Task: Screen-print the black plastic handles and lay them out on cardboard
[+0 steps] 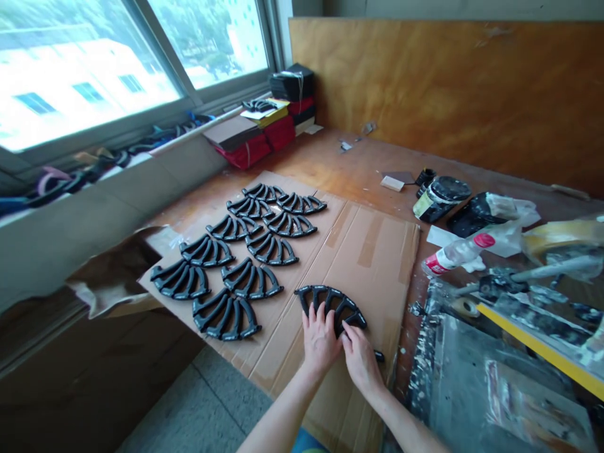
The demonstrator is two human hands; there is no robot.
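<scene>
On the cardboard sheet (349, 270) lies a black fan-shaped piece (325, 292) with curved ribs and a segmented outer rim. My left hand (321, 340) rests on its ribs, fingers stretched out and slightly apart. Beside it, my right hand (361, 355) has thumb and fingers closed at the lower right part of the same piece; the exact grip is partly hidden. A short black end (379, 356) shows past my right hand. To the left, several similar black fan-shaped pieces (252, 280) lie in two slanting rows.
At the right are a plastic bottle (460, 253), a dark-lidded jar (441, 198) and a paint-stained board (472, 371) with tools. Red and black bundles (283, 132) are stacked near the window. Brown paper (113, 270) hangs at the table's left edge.
</scene>
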